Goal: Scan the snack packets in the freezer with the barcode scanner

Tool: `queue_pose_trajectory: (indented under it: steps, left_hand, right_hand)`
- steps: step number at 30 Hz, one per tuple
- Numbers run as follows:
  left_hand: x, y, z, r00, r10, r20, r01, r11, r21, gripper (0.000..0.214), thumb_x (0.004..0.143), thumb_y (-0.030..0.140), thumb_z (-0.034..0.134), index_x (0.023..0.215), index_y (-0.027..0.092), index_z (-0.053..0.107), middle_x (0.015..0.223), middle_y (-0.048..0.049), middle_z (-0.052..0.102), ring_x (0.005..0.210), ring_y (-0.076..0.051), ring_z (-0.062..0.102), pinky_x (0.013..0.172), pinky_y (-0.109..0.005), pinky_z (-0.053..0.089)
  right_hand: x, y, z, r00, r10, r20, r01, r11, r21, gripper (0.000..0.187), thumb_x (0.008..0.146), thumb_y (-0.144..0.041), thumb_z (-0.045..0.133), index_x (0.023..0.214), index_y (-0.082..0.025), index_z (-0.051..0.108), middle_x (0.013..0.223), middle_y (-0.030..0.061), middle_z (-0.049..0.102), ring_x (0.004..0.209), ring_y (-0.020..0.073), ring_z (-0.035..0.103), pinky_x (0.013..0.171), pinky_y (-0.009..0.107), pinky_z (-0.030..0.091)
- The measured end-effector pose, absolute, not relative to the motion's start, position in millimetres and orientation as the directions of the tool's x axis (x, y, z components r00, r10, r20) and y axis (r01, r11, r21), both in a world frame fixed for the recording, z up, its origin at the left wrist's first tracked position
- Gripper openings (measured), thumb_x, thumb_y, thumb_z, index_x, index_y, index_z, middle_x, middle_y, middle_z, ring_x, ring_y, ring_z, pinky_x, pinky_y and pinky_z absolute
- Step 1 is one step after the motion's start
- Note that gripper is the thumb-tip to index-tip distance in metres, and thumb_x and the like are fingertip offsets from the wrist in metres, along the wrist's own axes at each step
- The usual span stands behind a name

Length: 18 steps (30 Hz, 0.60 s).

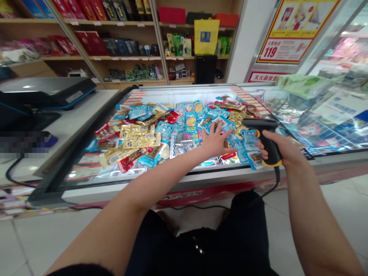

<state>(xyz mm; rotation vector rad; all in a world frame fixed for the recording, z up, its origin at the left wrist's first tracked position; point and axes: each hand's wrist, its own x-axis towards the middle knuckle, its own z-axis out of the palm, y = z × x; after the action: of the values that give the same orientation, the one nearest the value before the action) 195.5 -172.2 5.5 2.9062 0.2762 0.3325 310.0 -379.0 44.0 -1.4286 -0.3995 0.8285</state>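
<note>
A: Right hand (pixel 289 150) first: what's it got?

B: Grasping a black-and-yellow scanner (pixel 271 147), fingers wrapped round the handle, right of ctr. Cord (pixel 276 180) drops from the handle's base.

A: And the left hand (pixel 215 143)?

B: Fingers splayed, grasping nothing I can see, ctr of frame, at the blue pkts (pixel 163 131). Touching or just above — can't tell.

A: Where're the pkts, exactly?

B: Loose heap on the glass top of the freezer (pixel 100 190), mid-frame, blue mixed w/ gold pkts (pixel 138 136) and red pkts (pixel 172 116). Print on many, but too small to read.

A: Any writing you CAN read?

B: Sign (pixel 297 30), upper right: big red "119" w/ small chars above. Strip (pixel 261 77) below it: "灭火器放", then a green bag (pixel 304 86) covers the end.

A: Yellow bag (pixel 212 27), upper ctr?

B: Blue square on its front w/ pale marks — illegible. Freezer's red front panel (pixel 184 194), lower ctr, has white lettering, blurred. White-and-blue package (pixel 339 107), far right: chars too soft to read.
</note>
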Motion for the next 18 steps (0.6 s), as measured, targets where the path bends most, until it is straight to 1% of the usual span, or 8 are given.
queue_pose_trajectory:
  steps: [2,3,6,8,10,12,15,18]
  left_hand:
    - [198.1,-170.1,7.0,0.959,0.209,0.191,0.163,-0.959,0.231,0.088,0.071,0.080,0.052,0.148,0.041,0.034,0.164,-0.0053,0.012,0.148,-0.044,0.006,0.108,-0.076,0.014]
    - [198.4,-171.4,7.2,0.959,0.212,0.187,0.166,-0.957,0.237,0.088,0.070,0.080,0.052,0.148,0.041,0.034,0.164,-0.0050,0.013,0.148,-0.044,0.006,0.108,-0.077,0.013]
    - [198.7,-180.8,5.8,0.943,0.262,0.205,0.206,-0.944,0.256,0.090,0.069,0.082,0.051,0.147,0.041,0.034,0.163,-0.0047,0.015,0.148,-0.044,0.005,0.110,-0.076,0.010]
    - [200.2,-186.6,4.5,0.928,0.296,0.227,0.235,-0.936,0.263,0.094,0.066,0.083,0.052,0.148,0.038,0.035,0.163,-0.0061,0.015,0.148,-0.045,0.005,0.110,-0.076,0.010]
    - [203.5,-187.5,4.2,0.923,0.311,0.225,0.249,-0.931,0.266,0.100,0.063,0.084,0.054,0.148,0.036,0.034,0.164,-0.0073,0.013,0.147,-0.047,0.004,0.108,-0.077,0.012]
    - [208.2,-181.8,5.2,0.928,0.314,0.201,0.255,-0.928,0.270,0.103,0.061,0.084,0.056,0.149,0.036,0.032,0.164,-0.0074,0.011,0.147,-0.047,0.003,0.107,-0.078,0.013]
    - [216.2,-163.8,8.5,0.941,0.294,0.170,0.243,-0.932,0.270,0.101,0.063,0.083,0.056,0.150,0.037,0.030,0.164,-0.0073,0.008,0.147,-0.047,0.002,0.107,-0.078,0.013]
    - [222.8,-142.2,12.5,0.948,0.270,0.168,0.219,-0.937,0.270,0.097,0.066,0.082,0.055,0.149,0.038,0.031,0.164,-0.0060,0.008,0.148,-0.045,0.003,0.109,-0.076,0.013]
  right_hand:
    - [309.3,-384.2,33.0,0.608,0.752,-0.255,-0.277,-0.100,-0.956,0.023,0.079,-0.038,0.071,0.078,-0.017,0.063,0.060,0.0012,0.056,0.041,0.0115,0.049,0.036,0.024,0.042]
    - [308.9,-384.0,29.2,0.601,0.757,-0.256,-0.268,-0.112,-0.957,0.023,0.079,-0.037,0.072,0.075,-0.017,0.062,0.059,0.0013,0.056,0.040,0.0112,0.049,0.035,0.023,0.041]
    - [309.3,-374.1,24.3,0.603,0.770,-0.209,-0.257,-0.060,-0.964,0.019,0.079,-0.033,0.071,0.078,-0.017,0.062,0.059,0.0009,0.057,0.041,0.0110,0.051,0.039,0.023,0.044]
    - [311.6,-362.9,24.1,0.583,0.780,-0.226,-0.299,-0.052,-0.953,0.019,0.080,-0.035,0.069,0.080,-0.017,0.062,0.058,-0.0006,0.056,0.039,0.0106,0.049,0.038,0.023,0.044]
    - [315.6,-351.4,24.2,0.589,0.784,-0.196,-0.292,-0.020,-0.956,0.020,0.080,-0.035,0.067,0.084,-0.017,0.062,0.058,-0.0011,0.056,0.039,0.0106,0.048,0.039,0.023,0.045]
    - [321.0,-340.7,24.3,0.584,0.794,-0.169,-0.282,0.004,-0.959,0.021,0.080,-0.035,0.066,0.091,-0.017,0.062,0.058,-0.0015,0.056,0.040,0.0111,0.049,0.038,0.023,0.044]
    - [330.5,-324.9,25.8,0.563,0.807,-0.178,-0.305,0.002,-0.952,0.021,0.081,-0.034,0.064,0.092,-0.017,0.061,0.059,-0.0017,0.057,0.040,0.0107,0.049,0.039,0.022,0.044]
    - [340.3,-305.5,29.8,0.523,0.829,-0.196,-0.344,-0.005,-0.939,0.020,0.081,-0.034,0.063,0.092,-0.018,0.060,0.059,-0.0024,0.056,0.040,0.0099,0.048,0.039,0.021,0.044]
